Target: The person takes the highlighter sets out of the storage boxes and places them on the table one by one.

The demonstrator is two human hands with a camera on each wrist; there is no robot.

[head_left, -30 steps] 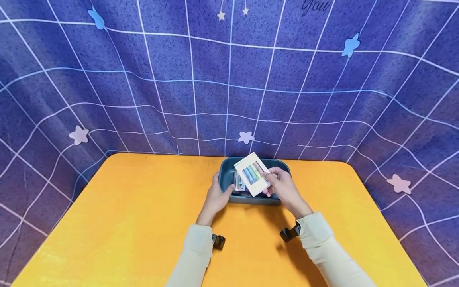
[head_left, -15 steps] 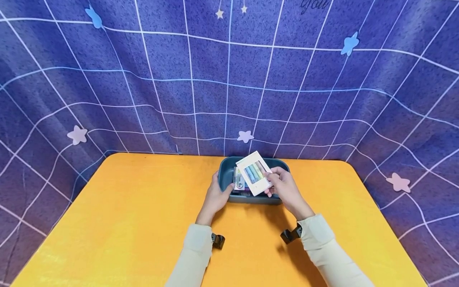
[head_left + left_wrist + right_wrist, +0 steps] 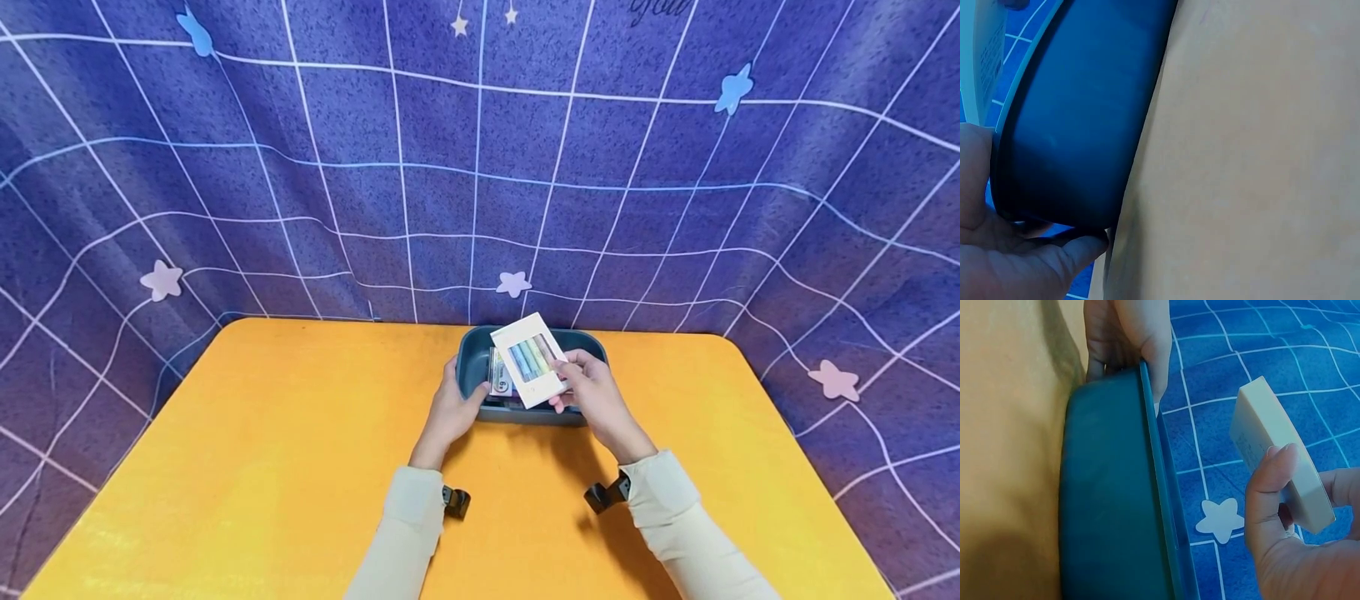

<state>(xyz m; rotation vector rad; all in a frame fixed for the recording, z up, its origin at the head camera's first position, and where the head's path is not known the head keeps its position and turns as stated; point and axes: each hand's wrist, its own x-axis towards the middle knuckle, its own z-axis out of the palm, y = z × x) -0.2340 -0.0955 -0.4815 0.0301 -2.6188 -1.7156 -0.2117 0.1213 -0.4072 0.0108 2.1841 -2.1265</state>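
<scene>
A dark blue-green plastic bin point(image 3: 470, 360) stands near the table's back edge. My left hand point(image 3: 452, 412) grips its left end, thumb over the rim and fingers along the outside wall. Above the bin, my right hand point(image 3: 596, 397) pinches a white flat box point(image 3: 534, 392) by its right edge, thumb on the front. A window in that box shows several pastel-coloured sticks, perhaps highlighters. In the right wrist view the white box point(image 3: 1279, 450) is held apart from the bin's rim. Inside the bin, partly hidden by the white box, lies a clear-and-purple pack point(image 3: 501, 382) marked with a 6.
The yellow table point(image 3: 300, 450) spreads around the bin. Right behind its back edge hangs a blue-purple curtain point(image 3: 420, 200) with a grid and stars. A small black camera is strapped to each wrist.
The white box has shifted and tilted slightly in my right hand above the bin. My left hand has kept its grip on the bin's end.
</scene>
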